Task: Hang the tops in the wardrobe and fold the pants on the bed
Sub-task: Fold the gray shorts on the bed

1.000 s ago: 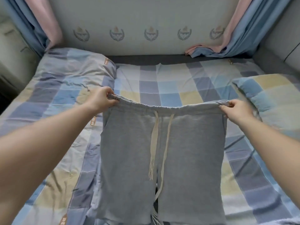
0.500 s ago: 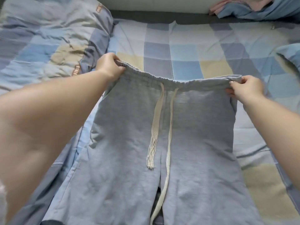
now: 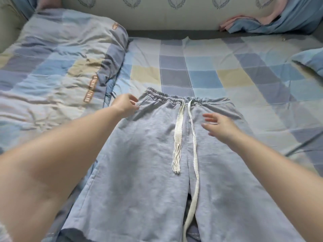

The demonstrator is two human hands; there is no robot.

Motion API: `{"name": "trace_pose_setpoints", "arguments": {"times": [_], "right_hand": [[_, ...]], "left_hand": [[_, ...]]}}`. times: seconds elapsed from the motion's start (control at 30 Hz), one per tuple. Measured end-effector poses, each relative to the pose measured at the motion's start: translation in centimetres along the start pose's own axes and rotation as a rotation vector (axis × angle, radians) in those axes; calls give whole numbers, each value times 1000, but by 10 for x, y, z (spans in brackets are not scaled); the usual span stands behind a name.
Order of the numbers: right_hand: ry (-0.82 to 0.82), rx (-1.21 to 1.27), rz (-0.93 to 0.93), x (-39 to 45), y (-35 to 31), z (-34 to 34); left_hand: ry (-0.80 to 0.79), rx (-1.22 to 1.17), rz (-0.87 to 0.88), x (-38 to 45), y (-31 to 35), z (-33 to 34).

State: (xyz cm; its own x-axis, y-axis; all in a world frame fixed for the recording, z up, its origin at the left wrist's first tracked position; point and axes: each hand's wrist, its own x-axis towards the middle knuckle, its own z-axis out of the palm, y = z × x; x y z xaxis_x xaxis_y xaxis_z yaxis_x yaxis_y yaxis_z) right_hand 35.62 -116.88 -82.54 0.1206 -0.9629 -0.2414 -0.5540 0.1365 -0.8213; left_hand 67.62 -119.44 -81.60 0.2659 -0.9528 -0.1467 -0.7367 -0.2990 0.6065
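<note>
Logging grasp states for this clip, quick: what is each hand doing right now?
Left hand: loosely curled at the left waistband edge of the grey drawstring shorts; grip cannot be told.
Right hand: open, fingers spread over the shorts, holding nothing.

left arm: bare forearm reaching forward from the lower left, angled up and to the right
left hand point(image 3: 125, 105): fingers loosely curled, tips pointing right, nothing gripped
right arm: bare forearm reaching in from the lower right, angled up and to the left
right hand point(image 3: 220, 126): palm down, fingers spread and extended leftward, holding nothing
spacing: the 2 hands are well apart
</note>
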Motion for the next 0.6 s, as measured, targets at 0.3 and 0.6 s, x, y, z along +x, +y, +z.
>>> {"name": "trace_pose_setpoints", "arguments": {"times": [0.3, 0.6], "right_hand": [[-317, -153, -143, -148, -27, 172], [-427, -585, -530, -204, -55, 284]], "left_hand": [[-225, 104, -44, -79, -92, -12], [-225, -111, 10, -71, -105, -6]]}}
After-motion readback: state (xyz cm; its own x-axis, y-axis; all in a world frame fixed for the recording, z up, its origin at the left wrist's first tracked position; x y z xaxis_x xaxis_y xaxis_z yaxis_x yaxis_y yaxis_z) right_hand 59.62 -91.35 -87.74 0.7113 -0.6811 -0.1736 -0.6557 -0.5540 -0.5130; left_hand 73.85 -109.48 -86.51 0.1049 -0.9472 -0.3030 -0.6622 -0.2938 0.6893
